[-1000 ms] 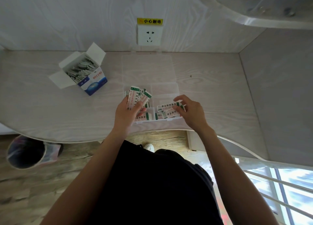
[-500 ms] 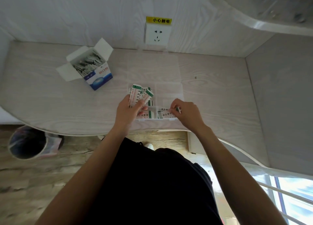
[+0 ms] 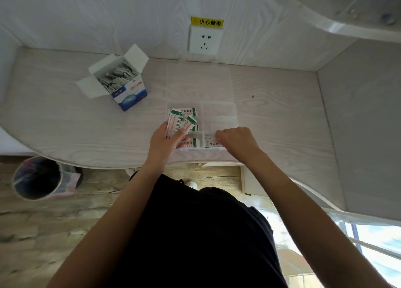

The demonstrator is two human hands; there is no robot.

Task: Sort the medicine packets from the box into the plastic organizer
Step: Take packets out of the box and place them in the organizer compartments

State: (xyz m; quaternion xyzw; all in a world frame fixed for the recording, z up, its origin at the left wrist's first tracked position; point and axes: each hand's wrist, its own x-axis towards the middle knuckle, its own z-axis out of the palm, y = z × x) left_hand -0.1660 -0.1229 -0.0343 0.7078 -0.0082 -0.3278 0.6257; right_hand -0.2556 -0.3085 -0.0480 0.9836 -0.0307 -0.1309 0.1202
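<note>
Right hand (image 3: 237,139) has pushed its packet (image 3: 211,143) down into the organizer (image 3: 223,116).

A yellow sign (image 3: 207,22) above the wall socket (image 3: 205,40) read "小心触电". The open box (image 3: 128,92) carried red characters on its white-and-blue front, seemingly "创口贴". Print on the green-edged medicine packets (image 3: 175,123) was too small to read.

A pale wood-grain table (image 3: 271,114) with a curved front edge carries two things. An open box (image 3: 121,81), flaps spread and packed with packets, stands at the back left. A clear plastic organizer (image 3: 219,116) lies in the middle near the front edge, its lid folded back flat toward the wall, with white-and-green packets (image 3: 191,112) in its left compartments
</note>
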